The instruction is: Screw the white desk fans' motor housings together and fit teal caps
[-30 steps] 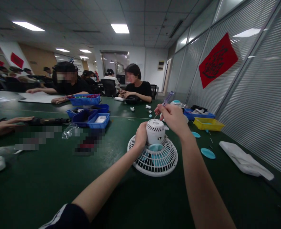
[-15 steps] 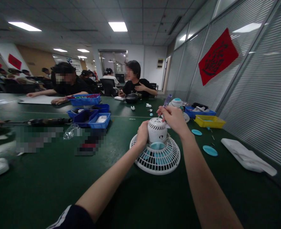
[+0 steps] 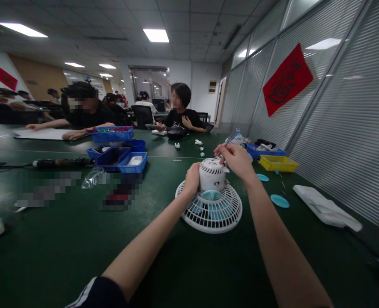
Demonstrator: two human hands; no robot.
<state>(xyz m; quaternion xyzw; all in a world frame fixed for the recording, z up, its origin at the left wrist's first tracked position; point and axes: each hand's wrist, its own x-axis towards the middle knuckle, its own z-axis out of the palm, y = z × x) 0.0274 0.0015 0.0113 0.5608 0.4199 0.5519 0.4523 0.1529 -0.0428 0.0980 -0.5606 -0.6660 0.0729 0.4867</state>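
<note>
A small fan with a white motor housing (image 3: 212, 183) stands face down on its round white grille (image 3: 221, 220). Light blue blades (image 3: 219, 209) show through the bars. My left hand (image 3: 193, 177) is wrapped around the left side of the housing, steadying it. Just above the housing's right edge, my right hand (image 3: 236, 159) is closed on a screwdriver with a clear purple handle (image 3: 232, 136), which leans to the right. The screwdriver's tip is hidden by my fingers, so I cannot tell whether it touches the housing.
Blue bins (image 3: 133, 163) stand left of centre, near an electric screwdriver (image 3: 62, 163). A yellow tray (image 3: 278, 164), light blue discs (image 3: 279, 201) and a white part (image 3: 326, 207) lie to the right. Another fan (image 3: 239, 139) is behind my right hand. Two people sit across the table.
The screwdriver has tipped from nearly upright over the housing to a stronger rightward lean. My left hand stays on the housing. Another person's hand at the far left has left the view.
</note>
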